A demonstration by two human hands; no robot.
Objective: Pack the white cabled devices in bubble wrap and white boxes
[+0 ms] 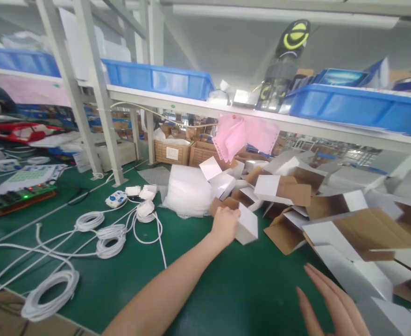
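My left hand (225,225) reaches forward over the green table, its fingers closed on the edge of a small white cardboard box (246,225). That box has a brown inside and sits at the front of the heap. At the lower right, my right hand (331,303) holds nothing, with fingers apart. Close beside it lie several open white boxes (352,270) with brown insides. A stack of white foam sheets (187,191) stands just left of the held box.
On the left lie coiled white cables (51,291) with white socket blocks (116,199). A circuit board (21,198) with lit lamps is farther left. Blue bins (156,80) and a dark bottle (279,70) stand on the shelf above; pink sheets (242,135) hang from it.
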